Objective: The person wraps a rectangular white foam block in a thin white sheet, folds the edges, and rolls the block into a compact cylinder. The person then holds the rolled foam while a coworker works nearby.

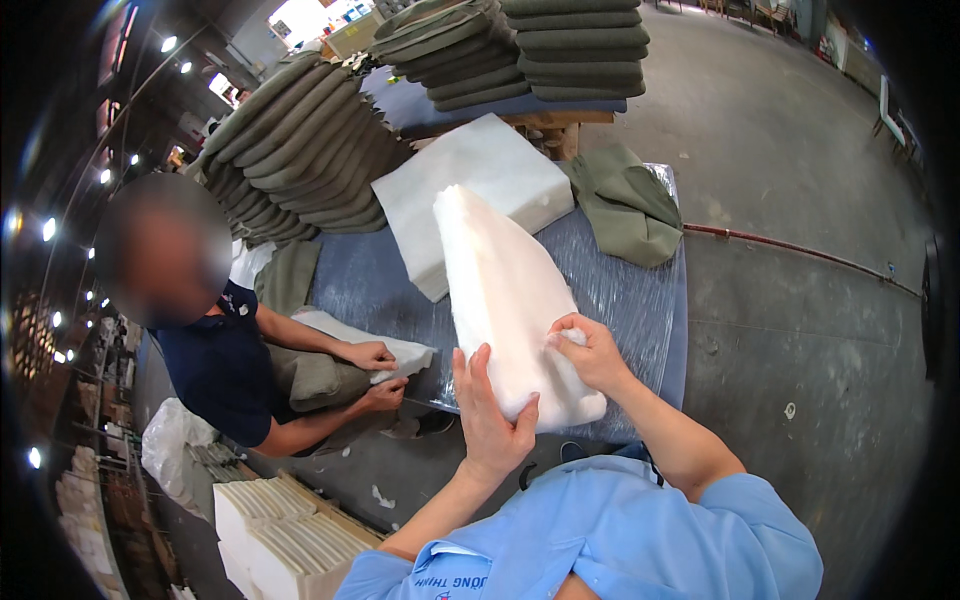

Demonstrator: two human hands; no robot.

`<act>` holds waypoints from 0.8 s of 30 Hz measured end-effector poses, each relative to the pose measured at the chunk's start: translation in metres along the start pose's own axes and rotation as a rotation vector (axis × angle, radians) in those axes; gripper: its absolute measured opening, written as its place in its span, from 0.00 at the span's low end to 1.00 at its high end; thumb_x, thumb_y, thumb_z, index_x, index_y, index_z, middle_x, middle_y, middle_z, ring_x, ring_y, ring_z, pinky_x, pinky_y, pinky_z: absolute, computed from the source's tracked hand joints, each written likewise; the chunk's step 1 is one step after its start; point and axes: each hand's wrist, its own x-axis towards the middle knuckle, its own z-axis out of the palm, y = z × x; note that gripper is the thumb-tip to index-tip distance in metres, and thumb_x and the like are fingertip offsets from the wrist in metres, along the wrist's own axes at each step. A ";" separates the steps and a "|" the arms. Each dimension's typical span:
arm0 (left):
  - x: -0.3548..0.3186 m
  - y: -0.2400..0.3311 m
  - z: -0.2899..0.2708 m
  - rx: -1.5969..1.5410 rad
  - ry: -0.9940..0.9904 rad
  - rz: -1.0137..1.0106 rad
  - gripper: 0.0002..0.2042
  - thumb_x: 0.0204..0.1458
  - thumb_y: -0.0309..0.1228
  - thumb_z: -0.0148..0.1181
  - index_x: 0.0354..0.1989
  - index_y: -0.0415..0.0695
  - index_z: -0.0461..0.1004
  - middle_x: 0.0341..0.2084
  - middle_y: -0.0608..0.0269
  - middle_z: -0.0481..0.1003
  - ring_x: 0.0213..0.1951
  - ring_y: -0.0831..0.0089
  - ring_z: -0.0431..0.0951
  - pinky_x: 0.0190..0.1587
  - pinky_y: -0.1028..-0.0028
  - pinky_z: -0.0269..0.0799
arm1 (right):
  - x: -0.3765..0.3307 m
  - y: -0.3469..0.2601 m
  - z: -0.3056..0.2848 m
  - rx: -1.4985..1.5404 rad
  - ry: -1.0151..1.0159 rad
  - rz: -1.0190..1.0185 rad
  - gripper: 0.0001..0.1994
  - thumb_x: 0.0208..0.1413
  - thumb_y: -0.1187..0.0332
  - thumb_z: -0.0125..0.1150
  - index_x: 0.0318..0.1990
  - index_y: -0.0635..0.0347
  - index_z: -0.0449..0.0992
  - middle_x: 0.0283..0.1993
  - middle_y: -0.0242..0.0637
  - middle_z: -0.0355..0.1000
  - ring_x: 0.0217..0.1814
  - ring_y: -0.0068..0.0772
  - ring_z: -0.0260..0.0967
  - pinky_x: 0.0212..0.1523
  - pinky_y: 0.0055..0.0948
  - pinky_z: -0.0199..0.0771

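Observation:
A white cushion insert (pixel 510 295), apparently foam with fluffy wadding around it, stands tilted in front of me over the table. My left hand (pixel 493 420) cups its near lower corner, thumb on one side and fingers along the other. With bent fingers, my right hand (pixel 588 352) pinches the wadding at the insert's right edge. Behind the insert lies a stack of white wadding sheets (pixel 490 170). To its right a crumpled olive-green fabric cover (pixel 625 205) rests on the table's far corner.
The table (pixel 640 300) has a shiny plastic-wrapped blue top. At left, a co-worker's hands (pixel 378 375) work a white pad and olive cover. Stacks of olive cushions (pixel 300 150) rise behind. White foam slabs (pixel 270 535) stand at lower left. A reddish hose (pixel 790 245) crosses the floor.

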 end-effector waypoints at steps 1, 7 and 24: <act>-0.001 0.000 0.000 -0.007 0.006 0.002 0.46 0.54 0.28 0.68 0.77 0.32 0.45 0.73 0.39 0.55 0.76 0.30 0.48 0.75 0.41 0.43 | -0.002 -0.008 -0.002 -0.007 0.020 -0.007 0.04 0.65 0.70 0.65 0.42 0.60 0.81 0.40 0.27 0.79 0.44 0.18 0.72 0.49 0.25 0.73; -0.003 0.002 -0.004 -0.050 0.026 0.029 0.48 0.52 0.28 0.69 0.77 0.31 0.43 0.73 0.38 0.55 0.76 0.30 0.47 0.76 0.41 0.41 | -0.036 -0.079 0.003 -0.188 -0.207 -0.235 0.11 0.59 0.66 0.69 0.46 0.60 0.81 0.40 0.40 0.81 0.43 0.32 0.79 0.47 0.30 0.76; 0.062 -0.030 -0.044 -0.340 -0.434 0.207 0.41 0.52 0.36 0.64 0.77 0.44 0.59 0.79 0.50 0.53 0.81 0.38 0.36 0.78 0.41 0.30 | -0.048 -0.075 0.002 -0.244 -0.213 -0.340 0.07 0.63 0.70 0.69 0.39 0.62 0.77 0.45 0.37 0.78 0.46 0.32 0.77 0.49 0.29 0.75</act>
